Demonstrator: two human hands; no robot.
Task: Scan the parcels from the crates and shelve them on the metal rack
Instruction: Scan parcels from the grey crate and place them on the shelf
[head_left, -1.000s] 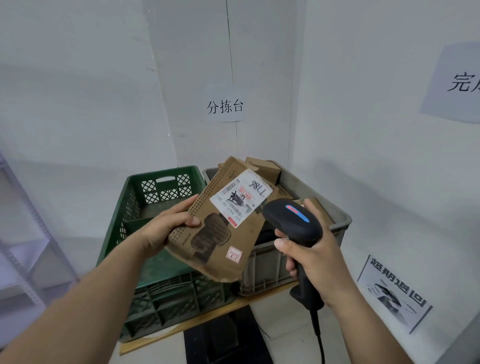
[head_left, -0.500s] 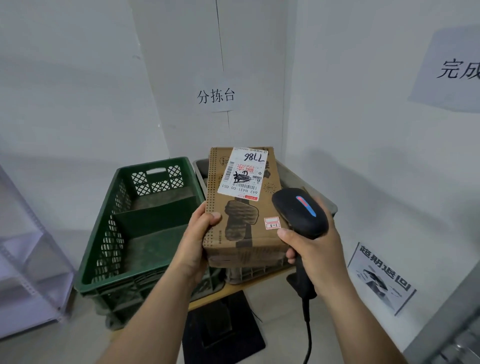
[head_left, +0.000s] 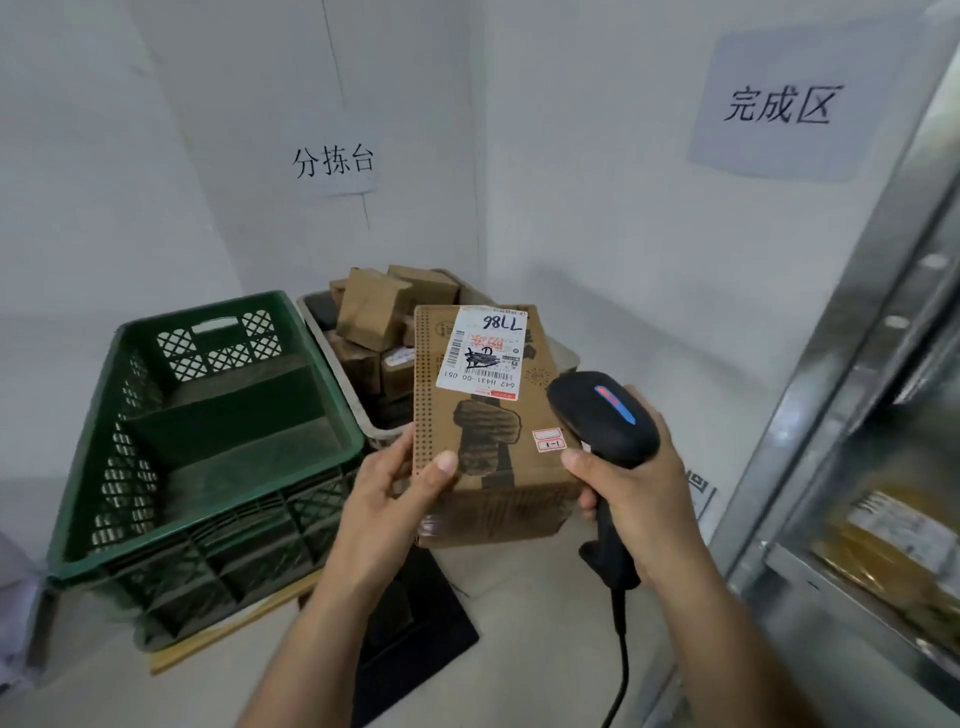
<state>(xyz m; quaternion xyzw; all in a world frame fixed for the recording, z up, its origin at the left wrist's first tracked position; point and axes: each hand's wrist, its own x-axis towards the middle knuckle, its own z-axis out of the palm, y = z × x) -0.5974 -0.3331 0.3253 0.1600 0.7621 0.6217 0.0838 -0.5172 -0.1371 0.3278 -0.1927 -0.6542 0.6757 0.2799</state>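
Observation:
My left hand (head_left: 387, 496) grips a brown cardboard parcel (head_left: 491, 457) by its lower left corner, thumb on top. The parcel's white shipping label (head_left: 480, 353) faces up, with "T786" handwritten on it. My right hand (head_left: 631, 496) holds a black barcode scanner (head_left: 602, 418) by its handle, its head just right of the parcel and close to it. Behind the parcel, a grey crate (head_left: 311, 312) holds several more brown parcels (head_left: 371, 309). The metal rack (head_left: 852, 395) stands at the right edge.
A green plastic crate (head_left: 208, 436) sits left of the grey crate, with nothing visible inside. A black stand (head_left: 415, 629) stands on the floor below my hands. Paper signs hang on the walls. A yellowish parcel (head_left: 893, 551) lies on a rack shelf.
The parcel turned from tilted to squarely facing up, label toward me. The view swung right, bringing the metal rack into sight. The scanner stays beside the parcel.

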